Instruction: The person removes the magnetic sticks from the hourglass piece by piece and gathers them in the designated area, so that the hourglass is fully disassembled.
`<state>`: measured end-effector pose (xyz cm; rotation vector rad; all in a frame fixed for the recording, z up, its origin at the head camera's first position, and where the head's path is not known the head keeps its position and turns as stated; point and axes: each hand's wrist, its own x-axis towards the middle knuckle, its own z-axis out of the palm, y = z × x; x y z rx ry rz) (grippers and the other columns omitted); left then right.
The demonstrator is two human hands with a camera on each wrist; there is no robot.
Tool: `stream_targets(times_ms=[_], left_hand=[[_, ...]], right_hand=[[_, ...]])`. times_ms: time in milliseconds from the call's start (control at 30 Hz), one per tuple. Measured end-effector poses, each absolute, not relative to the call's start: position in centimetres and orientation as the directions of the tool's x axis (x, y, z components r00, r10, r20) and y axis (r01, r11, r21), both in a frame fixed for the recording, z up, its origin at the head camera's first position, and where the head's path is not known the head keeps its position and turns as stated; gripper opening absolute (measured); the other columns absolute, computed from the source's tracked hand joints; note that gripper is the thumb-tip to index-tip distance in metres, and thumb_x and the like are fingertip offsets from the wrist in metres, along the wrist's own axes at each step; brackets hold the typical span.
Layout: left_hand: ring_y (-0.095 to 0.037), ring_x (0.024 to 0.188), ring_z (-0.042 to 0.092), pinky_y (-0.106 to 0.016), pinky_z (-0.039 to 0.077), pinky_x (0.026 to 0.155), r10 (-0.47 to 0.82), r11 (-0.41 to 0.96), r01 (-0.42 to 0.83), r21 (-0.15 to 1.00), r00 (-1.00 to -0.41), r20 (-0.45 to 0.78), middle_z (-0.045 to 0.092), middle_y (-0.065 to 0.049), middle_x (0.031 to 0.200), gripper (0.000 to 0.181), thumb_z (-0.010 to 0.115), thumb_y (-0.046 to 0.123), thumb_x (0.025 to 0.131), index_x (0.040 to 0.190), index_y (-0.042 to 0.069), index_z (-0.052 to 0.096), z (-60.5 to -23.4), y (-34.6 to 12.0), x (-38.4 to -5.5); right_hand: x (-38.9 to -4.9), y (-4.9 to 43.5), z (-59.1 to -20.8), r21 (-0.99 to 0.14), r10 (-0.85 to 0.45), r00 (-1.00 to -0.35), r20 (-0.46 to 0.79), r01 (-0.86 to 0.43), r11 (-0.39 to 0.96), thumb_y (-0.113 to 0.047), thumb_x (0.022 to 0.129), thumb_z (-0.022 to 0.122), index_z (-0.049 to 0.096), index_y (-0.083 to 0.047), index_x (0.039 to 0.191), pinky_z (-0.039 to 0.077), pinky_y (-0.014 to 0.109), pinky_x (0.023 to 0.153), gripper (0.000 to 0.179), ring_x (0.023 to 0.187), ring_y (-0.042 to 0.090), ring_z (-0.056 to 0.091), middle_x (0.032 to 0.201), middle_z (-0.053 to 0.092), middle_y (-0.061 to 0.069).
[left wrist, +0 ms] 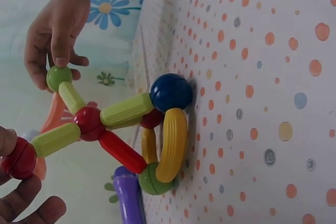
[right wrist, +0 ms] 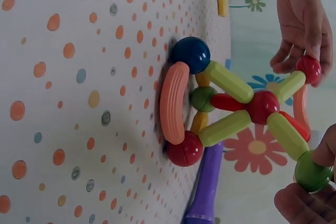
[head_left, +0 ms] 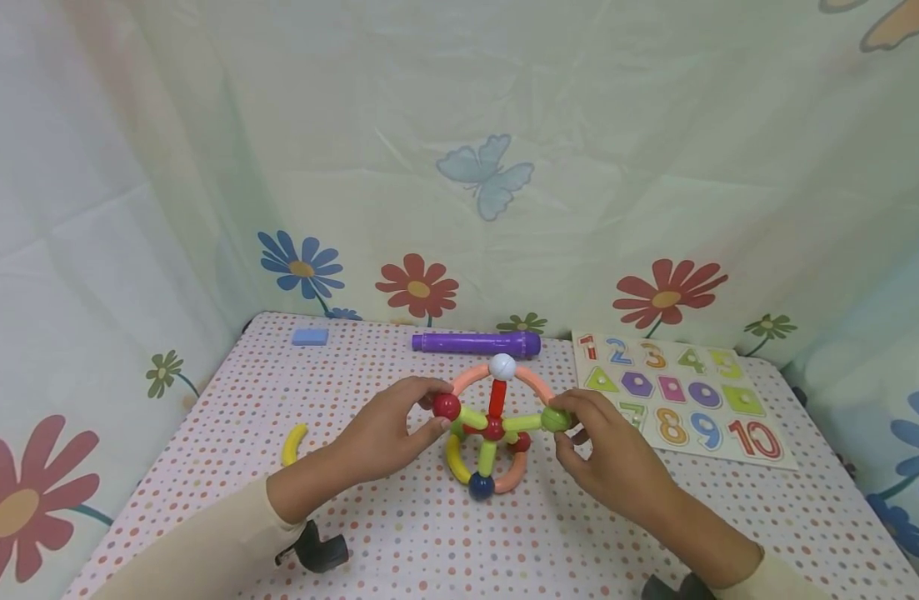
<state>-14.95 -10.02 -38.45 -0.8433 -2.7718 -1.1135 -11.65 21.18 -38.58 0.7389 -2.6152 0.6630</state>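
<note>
A ball-and-stick building toy (head_left: 492, 428) stands on the table, with a red ball at its centre and yellow-green and red sticks branching out. My left hand (head_left: 384, 429) pinches the red ball (left wrist: 19, 158) at its upper left. On the other side, my right hand (head_left: 609, 454) pinches a green ball (right wrist: 313, 171) between thumb and fingers. Curved pink sticks (head_left: 536, 385) run from these two balls to a white ball (head_left: 501, 367) at the far side. Down at the tabletop, a dark blue ball (left wrist: 171, 92), another red ball (right wrist: 184, 148) and curved yellow and pink sticks form the base.
Behind the toy lies a purple toy microphone (head_left: 474, 343). A number-and-shape puzzle board (head_left: 684, 400) is at the right. At the left are a blue block (head_left: 310, 337) and a loose curved yellow stick (head_left: 294, 444). A flowered curtain (head_left: 354, 167) hangs behind the dotted tabletop (head_left: 399, 533).
</note>
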Motion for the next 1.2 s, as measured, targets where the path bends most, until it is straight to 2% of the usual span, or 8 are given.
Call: stream_targets(times_ms=[267, 500, 1200], left_hand=[[-0.014, 0.107, 0.058, -0.042, 0.056, 0.089, 0.460, 0.599, 0.453, 0.660, -0.870, 0.179, 0.063, 0.007, 0.118, 0.045, 0.075, 0.022, 0.095, 0.136, 0.015, 0.058, -38.7, -10.1, -14.6], [-0.020, 0.109, 0.060, -0.042, 0.054, 0.091, 0.462, 0.594, 0.433, 0.678, -0.874, 0.153, 0.063, 0.009, 0.117, 0.045, 0.077, 0.022, 0.093, 0.134, 0.016, 0.058, -38.8, -10.2, -14.1], [-0.013, 0.110, 0.059, -0.043, 0.053, 0.095, 0.478, 0.593, 0.407, 0.695, -0.872, 0.103, 0.062, 0.014, 0.116, 0.044, 0.076, 0.025, 0.094, 0.134, 0.020, 0.058, -39.0, -10.7, -12.4]], right_hand=[[-12.7, 21.1, -38.6, -0.364, -0.389, -0.812, 0.436, -0.554, 0.749, 0.006, 0.082, 0.078, 0.057, -0.003, 0.124, 0.060, 0.028, 0.074, 0.048, 0.096, 0.014, 0.063, 0.122, 0.057, 0.009], [-13.3, 21.0, -38.3, -0.360, -0.391, -0.816, 0.427, -0.550, 0.754, 0.004, 0.083, 0.079, 0.057, -0.005, 0.123, 0.060, 0.030, 0.075, 0.046, 0.096, 0.016, 0.064, 0.124, 0.057, 0.010], [-15.3, 20.2, -37.7, -0.370, -0.414, -0.804, 0.427, -0.573, 0.731, 0.000, 0.085, 0.078, 0.058, -0.002, 0.124, 0.061, 0.035, 0.075, 0.044, 0.096, 0.018, 0.064, 0.122, 0.058, 0.011]])
